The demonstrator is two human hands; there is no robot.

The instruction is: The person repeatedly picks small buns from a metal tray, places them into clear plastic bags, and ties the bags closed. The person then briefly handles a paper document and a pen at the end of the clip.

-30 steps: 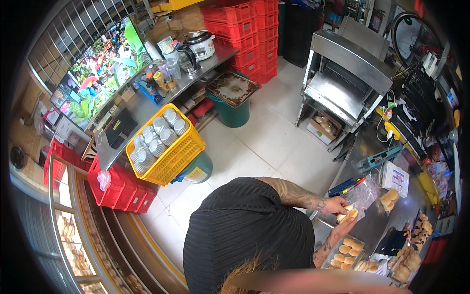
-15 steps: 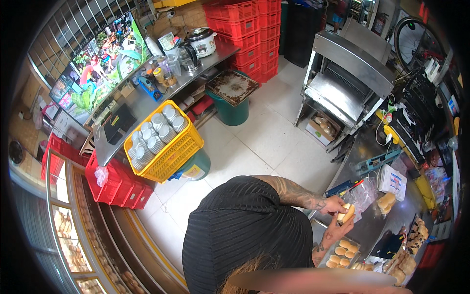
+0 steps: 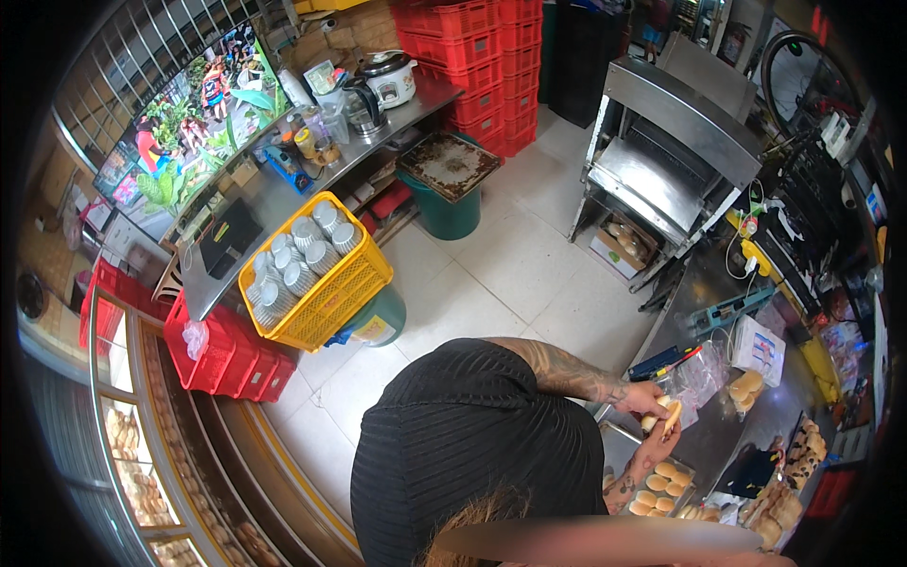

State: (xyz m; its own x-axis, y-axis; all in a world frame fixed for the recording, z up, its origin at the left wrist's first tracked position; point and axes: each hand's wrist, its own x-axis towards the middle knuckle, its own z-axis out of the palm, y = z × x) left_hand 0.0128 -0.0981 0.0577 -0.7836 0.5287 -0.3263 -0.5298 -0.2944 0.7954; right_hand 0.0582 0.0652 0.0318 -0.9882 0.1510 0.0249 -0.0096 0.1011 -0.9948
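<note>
At the near side of the metal table [image 3: 715,437], the left hand [image 3: 646,397] and right hand [image 3: 660,442] hold the bread [image 3: 674,416] between narrowed fingers; its surface is golden on one part, pale cream on another. Just beside are rounded, golden-brown buns [image 3: 657,483]. Beyond lies a crumpled clear bag [image 3: 696,381].

The bread [image 3: 674,416] looks smooth, the right desk [image 3: 726,433] shiny metal, the bag [image 3: 697,382] crinkled, glossy plastic, the near shirt [image 3: 472,425] ribbed cloth.
</note>
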